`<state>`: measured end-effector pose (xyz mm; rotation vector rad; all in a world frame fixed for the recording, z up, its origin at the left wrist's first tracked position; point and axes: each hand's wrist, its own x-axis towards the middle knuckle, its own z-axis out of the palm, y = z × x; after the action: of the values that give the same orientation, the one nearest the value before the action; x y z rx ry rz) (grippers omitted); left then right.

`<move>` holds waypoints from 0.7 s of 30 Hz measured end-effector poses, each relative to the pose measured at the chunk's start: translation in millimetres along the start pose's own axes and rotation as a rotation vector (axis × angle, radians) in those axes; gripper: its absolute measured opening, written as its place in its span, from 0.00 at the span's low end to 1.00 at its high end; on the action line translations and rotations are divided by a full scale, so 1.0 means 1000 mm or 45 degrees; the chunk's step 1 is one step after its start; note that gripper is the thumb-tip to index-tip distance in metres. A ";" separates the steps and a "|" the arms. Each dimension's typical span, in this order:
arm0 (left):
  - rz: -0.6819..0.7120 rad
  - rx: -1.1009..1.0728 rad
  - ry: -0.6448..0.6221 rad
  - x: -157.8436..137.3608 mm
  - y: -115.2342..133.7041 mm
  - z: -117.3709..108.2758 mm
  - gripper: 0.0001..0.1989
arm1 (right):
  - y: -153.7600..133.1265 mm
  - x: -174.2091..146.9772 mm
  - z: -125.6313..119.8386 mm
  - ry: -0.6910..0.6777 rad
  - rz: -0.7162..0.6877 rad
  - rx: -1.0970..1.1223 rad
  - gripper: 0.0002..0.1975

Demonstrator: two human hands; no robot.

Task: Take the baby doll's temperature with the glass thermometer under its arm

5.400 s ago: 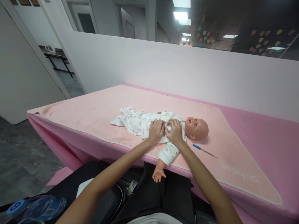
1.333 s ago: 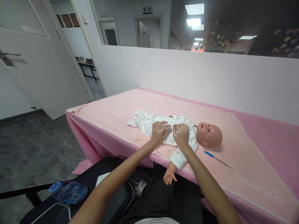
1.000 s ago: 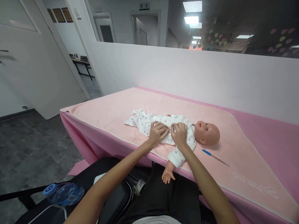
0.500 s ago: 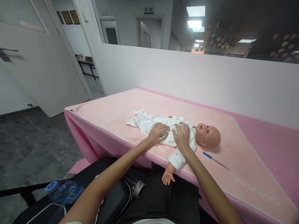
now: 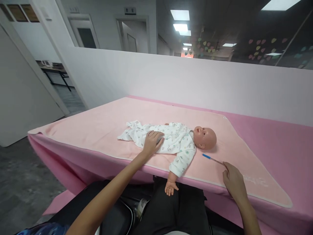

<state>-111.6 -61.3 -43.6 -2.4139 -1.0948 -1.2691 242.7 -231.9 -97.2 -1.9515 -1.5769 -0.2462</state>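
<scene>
A baby doll [image 5: 206, 138] in a white printed sleepsuit [image 5: 168, 138] lies on its back, head to the right. One doll arm [image 5: 182, 163] stretches over the near edge of the table. My left hand [image 5: 153, 141] rests on the doll's lower body with its fingers laid over the cloth. A small greyish patch shows between its thumb and fingers; I cannot make out what it is. Beside the doll's head lies a thin, pen-like stick with a blue cap [image 5: 206, 156]. My right hand [image 5: 233, 179] reaches its far end, fingertips covering that end, thumb apart from the index finger.
A light pink blanket [image 5: 97, 124] covers the table over a darker pink cloth [image 5: 281, 147]. Behind it rises a low white wall [image 5: 183, 81] with glass above. A black chair [image 5: 114, 215] stands below at the left, close to a blue bottle [image 5: 44, 228].
My right hand has left the doll's chest and moved right to the blue-capped stick. My left hand stays on the doll. The view has turned right.
</scene>
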 end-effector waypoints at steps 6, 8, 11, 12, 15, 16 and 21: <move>-0.146 0.033 0.141 0.000 -0.002 0.000 0.11 | -0.010 0.000 -0.013 -0.028 0.187 0.212 0.17; -0.221 0.042 0.188 -0.001 -0.003 0.001 0.12 | -0.015 0.000 -0.019 -0.003 0.306 0.253 0.18; -0.321 0.028 0.225 -0.001 -0.005 0.001 0.11 | -0.019 -0.004 -0.020 0.004 0.237 0.099 0.18; -0.340 0.019 0.234 0.000 -0.005 0.001 0.11 | -0.020 -0.006 -0.019 -0.001 0.180 -0.020 0.18; -0.367 -0.013 0.243 0.000 -0.004 -0.001 0.12 | -0.021 -0.011 -0.014 0.046 0.078 -0.374 0.15; -0.370 -0.024 0.243 0.001 -0.004 -0.001 0.12 | -0.021 -0.012 -0.014 0.064 0.066 -0.440 0.14; -0.419 -0.077 0.261 0.002 -0.005 -0.003 0.12 | -0.034 -0.004 -0.034 0.127 0.046 -0.365 0.13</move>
<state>-116.3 -58.2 -41.3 -2.1430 -1.4503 -1.6287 217.1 -251.3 -60.3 -2.1438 -1.5061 -0.5736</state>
